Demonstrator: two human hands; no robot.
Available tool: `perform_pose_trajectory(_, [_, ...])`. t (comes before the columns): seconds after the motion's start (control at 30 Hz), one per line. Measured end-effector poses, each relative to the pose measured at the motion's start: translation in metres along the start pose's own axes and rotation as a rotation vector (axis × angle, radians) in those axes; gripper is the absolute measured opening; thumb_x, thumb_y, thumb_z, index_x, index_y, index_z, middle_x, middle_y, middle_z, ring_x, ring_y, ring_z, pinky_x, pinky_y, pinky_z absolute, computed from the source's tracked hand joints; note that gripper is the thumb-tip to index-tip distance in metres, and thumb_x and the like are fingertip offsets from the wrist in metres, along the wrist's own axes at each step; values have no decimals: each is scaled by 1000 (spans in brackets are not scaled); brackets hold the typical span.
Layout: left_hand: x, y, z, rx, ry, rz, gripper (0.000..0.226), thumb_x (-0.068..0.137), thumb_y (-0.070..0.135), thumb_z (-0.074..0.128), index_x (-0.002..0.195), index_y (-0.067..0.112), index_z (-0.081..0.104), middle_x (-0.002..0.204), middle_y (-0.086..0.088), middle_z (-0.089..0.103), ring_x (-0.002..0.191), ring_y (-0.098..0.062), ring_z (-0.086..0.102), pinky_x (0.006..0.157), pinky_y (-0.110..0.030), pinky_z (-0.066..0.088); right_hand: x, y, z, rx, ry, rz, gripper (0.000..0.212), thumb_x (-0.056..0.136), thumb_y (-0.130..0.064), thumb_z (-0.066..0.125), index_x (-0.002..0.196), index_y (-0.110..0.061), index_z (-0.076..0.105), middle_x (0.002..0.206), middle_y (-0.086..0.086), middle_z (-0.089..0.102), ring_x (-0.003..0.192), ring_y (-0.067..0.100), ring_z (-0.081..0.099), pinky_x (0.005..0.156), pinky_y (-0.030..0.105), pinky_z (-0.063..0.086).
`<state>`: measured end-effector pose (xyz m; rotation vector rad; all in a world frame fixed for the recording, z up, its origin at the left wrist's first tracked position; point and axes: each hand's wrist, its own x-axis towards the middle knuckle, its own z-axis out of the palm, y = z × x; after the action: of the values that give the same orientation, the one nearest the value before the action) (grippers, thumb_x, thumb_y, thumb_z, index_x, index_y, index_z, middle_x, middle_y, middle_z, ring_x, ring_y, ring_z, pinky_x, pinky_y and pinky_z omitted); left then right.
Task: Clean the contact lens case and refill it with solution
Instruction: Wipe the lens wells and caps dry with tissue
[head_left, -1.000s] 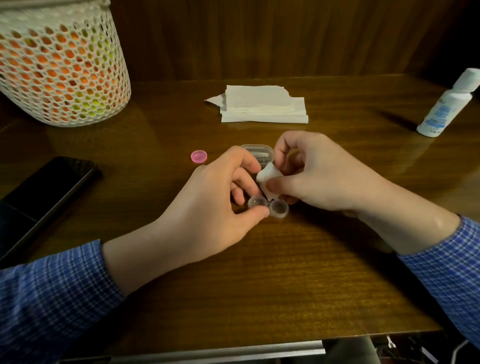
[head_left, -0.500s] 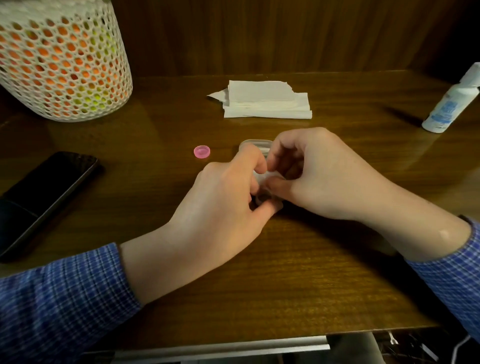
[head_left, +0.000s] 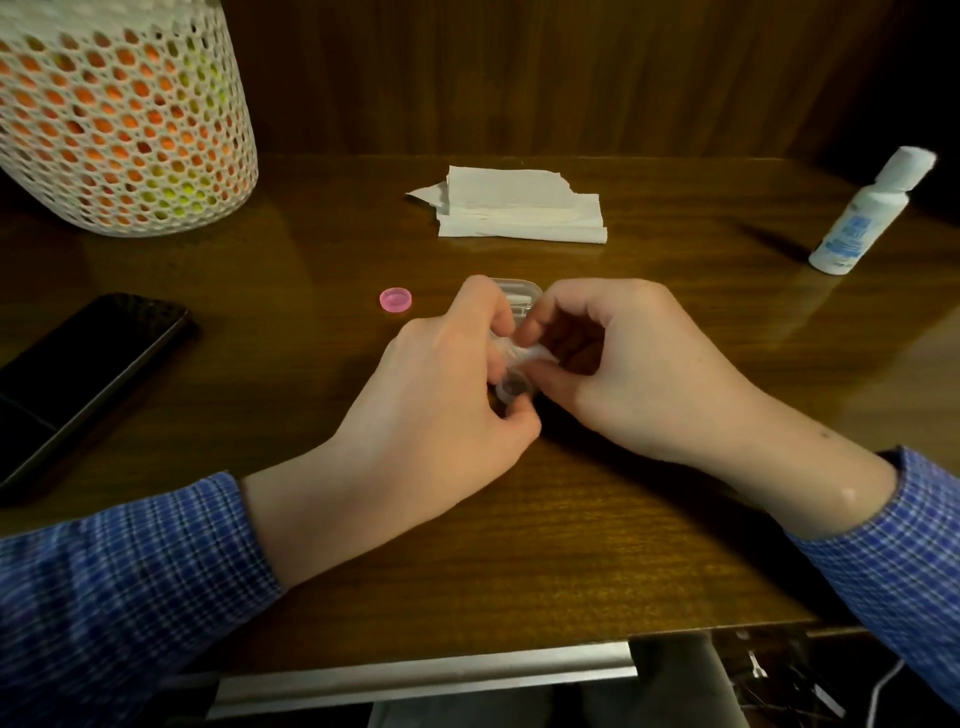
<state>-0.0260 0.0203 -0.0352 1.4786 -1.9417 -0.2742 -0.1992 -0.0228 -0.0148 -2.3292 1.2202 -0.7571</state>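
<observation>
A: We start with the desk (head_left: 519, 545), wide and wooden. Its near edge runs just below our forearms, its back edge meets a wooden wall, and bare wood lies open in front of us and out to the right.

B: At the back left stands the mesh basket (head_left: 119, 119), and near the left edge lies the dark phone (head_left: 83, 374). Both are well apart from our hands.

A: The folded tissues (head_left: 524, 208) sit behind the work, and the solution bottle (head_left: 857, 218) stands near the right edge, capped and untouched.

B: So, by our judgement, we are at the wiping step, with refilling not yet begun. Our left hand (head_left: 441, 395) has its fingers curled round the contact lens case (head_left: 511, 387) at the middle of the desk.

A: Our right hand (head_left: 623, 364) pinches a small tissue wad (head_left: 524, 353) against the case. Just behind the hands sits a clear box (head_left: 519, 293), and the pink cap (head_left: 396, 300) lies to its left.

B: Next we likely need to finish drying both wells, then reach right for the bottle. That path looks open, though the bottle stands close to the edge, so a careless reach could tip it.
</observation>
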Motion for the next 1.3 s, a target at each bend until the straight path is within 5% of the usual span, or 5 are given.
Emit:
perform_pose_trajectory(0.33, [-2, -3, 4, -35, 45, -1, 61, 79, 24, 84, 123, 31, 42, 78, 20, 64, 96, 13, 60, 72, -1, 49, -8, -1, 3, -53, 62, 69, 15, 88, -25, 79, 101, -32, 75, 91, -19, 69, 81, -3, 65, 67, 11, 56])
perform_pose_trajectory(0.53, [-1, -1, 5, -1, 45, 37, 54, 82, 18, 83, 118, 28, 44, 74, 15, 65, 87, 7, 64, 70, -14, 56, -9, -3, 4, -106, 72, 70, 14, 87, -23, 79, 98, -31, 74, 92, -17, 70, 81, -1, 65, 67, 12, 57])
perform_pose_trajectory(0.8, [0, 3, 7, -57, 31, 3, 56, 80, 16, 86, 118, 30, 46, 75, 14, 66, 87, 9, 64, 70, -8, 54, -25, 0, 1, -159, 47, 66, 15, 84, -19, 79, 95, -28, 79, 83, -18, 69, 77, 4, 67, 70, 21, 59])
perform_pose_trajectory(1.1, [6, 2, 0, -92, -11, 0, 56, 77, 17, 87, 112, 33, 47, 77, 13, 66, 80, -1, 66, 67, -13, 55, -18, 6, 3, -116, 73, 38, 10, 89, -30, 78, 99, -31, 75, 91, -23, 69, 83, -6, 63, 66, 5, 48])
perform_pose_trajectory(1.3, [8, 3, -1, -109, -53, -17, 61, 79, 14, 86, 117, 35, 44, 80, 13, 67, 82, -3, 67, 68, -15, 55, -15, 27, -20, -102, 59, 157, 25, 84, -27, 83, 105, -32, 69, 91, -18, 68, 83, 0, 66, 74, 21, 59])
